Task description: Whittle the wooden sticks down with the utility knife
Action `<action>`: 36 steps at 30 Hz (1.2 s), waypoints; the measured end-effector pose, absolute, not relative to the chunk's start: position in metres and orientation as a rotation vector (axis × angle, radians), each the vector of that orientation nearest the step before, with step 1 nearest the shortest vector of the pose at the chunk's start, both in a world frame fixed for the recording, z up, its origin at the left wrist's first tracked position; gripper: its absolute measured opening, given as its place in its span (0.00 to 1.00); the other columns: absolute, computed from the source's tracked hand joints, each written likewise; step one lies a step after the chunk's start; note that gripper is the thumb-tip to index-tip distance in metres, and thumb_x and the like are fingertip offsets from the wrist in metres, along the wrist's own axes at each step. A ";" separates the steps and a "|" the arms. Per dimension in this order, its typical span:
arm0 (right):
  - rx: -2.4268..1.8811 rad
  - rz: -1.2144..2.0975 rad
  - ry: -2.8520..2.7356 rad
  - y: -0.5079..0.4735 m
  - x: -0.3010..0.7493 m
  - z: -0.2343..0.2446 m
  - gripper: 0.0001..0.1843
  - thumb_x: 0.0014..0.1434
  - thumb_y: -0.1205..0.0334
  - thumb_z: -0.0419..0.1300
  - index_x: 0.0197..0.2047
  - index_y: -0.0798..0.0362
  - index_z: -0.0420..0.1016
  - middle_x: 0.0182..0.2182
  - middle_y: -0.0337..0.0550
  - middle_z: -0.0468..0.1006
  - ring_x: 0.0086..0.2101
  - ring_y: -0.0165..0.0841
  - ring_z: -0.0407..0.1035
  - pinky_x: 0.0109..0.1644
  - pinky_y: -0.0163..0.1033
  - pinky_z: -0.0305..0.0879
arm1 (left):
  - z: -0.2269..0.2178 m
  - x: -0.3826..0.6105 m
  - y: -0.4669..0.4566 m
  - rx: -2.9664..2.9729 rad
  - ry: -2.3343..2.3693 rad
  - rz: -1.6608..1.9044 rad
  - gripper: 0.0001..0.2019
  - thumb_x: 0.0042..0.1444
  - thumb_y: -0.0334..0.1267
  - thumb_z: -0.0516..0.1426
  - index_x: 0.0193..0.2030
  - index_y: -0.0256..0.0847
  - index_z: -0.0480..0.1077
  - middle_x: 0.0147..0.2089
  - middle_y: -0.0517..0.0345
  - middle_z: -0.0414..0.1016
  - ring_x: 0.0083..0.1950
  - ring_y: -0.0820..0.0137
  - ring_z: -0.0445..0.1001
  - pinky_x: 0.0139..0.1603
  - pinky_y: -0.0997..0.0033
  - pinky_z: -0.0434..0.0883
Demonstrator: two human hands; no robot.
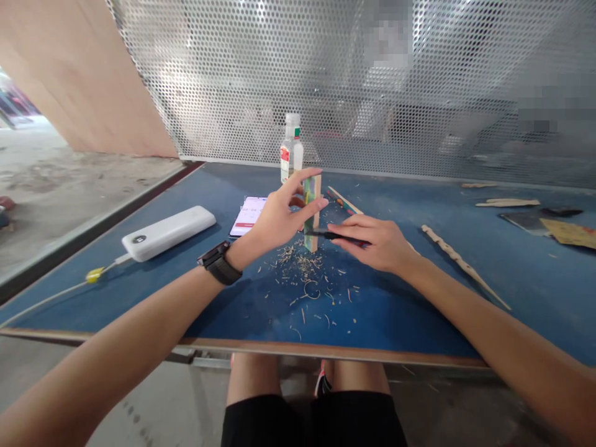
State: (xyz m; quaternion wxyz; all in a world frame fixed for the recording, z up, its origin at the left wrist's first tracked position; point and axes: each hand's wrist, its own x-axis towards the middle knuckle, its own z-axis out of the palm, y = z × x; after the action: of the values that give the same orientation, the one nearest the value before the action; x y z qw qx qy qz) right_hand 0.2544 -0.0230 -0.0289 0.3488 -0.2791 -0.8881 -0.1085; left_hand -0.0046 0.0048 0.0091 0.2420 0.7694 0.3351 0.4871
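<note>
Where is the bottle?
In the head view, the bottle stands upright at the blue table's back middle, near the metal screen, just behind the left hand gripping the wooden block; the right hand holds a dark tool.

Blue table (pixel 512 267), shavings (pixel 302 268), power bank (pixel 168 233)

A single view, from a camera worn on the person's head, looks forward and down across a blue table (pixel 410 329). It sits close: the left forearm (pixel 116 347) and right forearm (pixel 503 329) reach in from the lower corners, the person's knees (pixel 254 379) show under the near edge, and a perforated metal screen (pixel 233 81) closes the far side.
</note>
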 end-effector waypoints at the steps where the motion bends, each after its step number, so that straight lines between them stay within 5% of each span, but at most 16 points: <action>1: -0.735 -0.277 -2.271 -0.023 0.254 -0.029 0.16 0.75 0.56 0.64 0.61 0.43 0.86 0.48 0.42 0.89 0.43 0.35 0.84 0.46 0.41 0.80 | 0.009 -0.004 0.005 2.098 0.911 1.332 0.25 0.68 0.41 0.66 0.70 0.51 0.69 0.41 0.60 0.74 0.32 0.76 0.73 0.34 0.74 0.75; 17: -0.746 -0.369 -2.283 -0.024 0.259 -0.022 0.15 0.75 0.56 0.63 0.60 0.43 0.86 0.46 0.40 0.89 0.38 0.32 0.82 0.36 0.37 0.74 | 0.008 -0.004 0.009 2.002 0.972 1.356 0.25 0.66 0.39 0.68 0.67 0.53 0.71 0.41 0.60 0.73 0.31 0.76 0.71 0.30 0.76 0.72; 36: -0.744 -0.030 -2.408 -0.021 0.261 -0.027 0.15 0.74 0.55 0.64 0.59 0.44 0.87 0.45 0.41 0.88 0.38 0.33 0.82 0.44 0.40 0.76 | 0.004 -0.009 0.017 1.826 1.006 1.362 0.23 0.66 0.40 0.67 0.66 0.54 0.69 0.44 0.59 0.78 0.31 0.76 0.76 0.28 0.77 0.76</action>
State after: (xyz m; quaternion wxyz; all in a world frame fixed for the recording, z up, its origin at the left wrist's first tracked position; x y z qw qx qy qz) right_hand 0.2609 -0.0209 -0.0272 0.3057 -0.2809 -0.9097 -0.0114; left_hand -0.0094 0.0172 0.0042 0.3196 0.6947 0.3829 0.5183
